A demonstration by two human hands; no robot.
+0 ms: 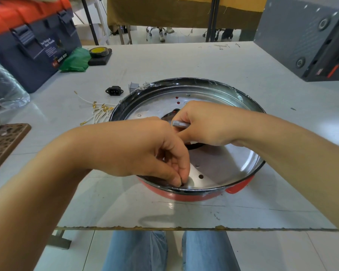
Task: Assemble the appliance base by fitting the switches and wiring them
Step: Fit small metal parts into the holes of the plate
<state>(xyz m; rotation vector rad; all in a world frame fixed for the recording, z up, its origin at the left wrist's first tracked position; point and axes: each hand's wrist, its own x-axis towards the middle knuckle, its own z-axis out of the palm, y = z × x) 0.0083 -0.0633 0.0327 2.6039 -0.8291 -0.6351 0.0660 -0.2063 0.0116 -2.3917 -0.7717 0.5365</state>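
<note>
The round appliance base [229,167], red outside with a shiny metal inner plate, lies on the table in front of me. My left hand [145,151] reaches over its near rim, fingertips pinching something small and dark at the inner edge; what it is cannot be told. My right hand [202,124] is over the plate's central opening and grips a small grey metal piece [179,123]. A bundle of white wires with brass terminals [98,112] lies left of the base. A black power socket [114,90] and a grey switch part [133,87] sit behind it.
A dark blue and orange toolbox [33,45] stands at the back left with a green bag [74,60] and a tape roll [98,52] beside it. A grey machine [309,38] fills the back right. A brown perforated case [4,141] lies at the left edge.
</note>
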